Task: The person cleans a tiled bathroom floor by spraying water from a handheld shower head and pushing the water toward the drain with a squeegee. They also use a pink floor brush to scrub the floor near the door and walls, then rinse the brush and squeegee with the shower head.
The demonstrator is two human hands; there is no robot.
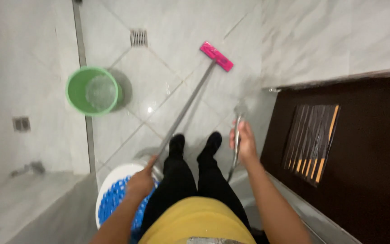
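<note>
A grey mop handle (183, 113), ending in a pink head (216, 56) at twelve o'clock, is gripped by the left hand (141, 181). A metal spray hose (237, 135) is held in the right hand (244, 142). A green bucket (92, 91) is seen at ten o'clock.

You are wearing a yellow top (198, 221), seen from above as a rounded band across the lower middle of the view, with a small grey, mottled patch at its lowest edge. Below it you wear black trousers (194, 178), close-fitting and plain, both legs unmarked. Your feet are in black socks or soft shoes (195, 143); which of the two cannot be told. Both forearms are bare, with no sleeves reaching them. No watch, ring or band shows on your left hand (141, 182) or right hand (244, 142).
</note>
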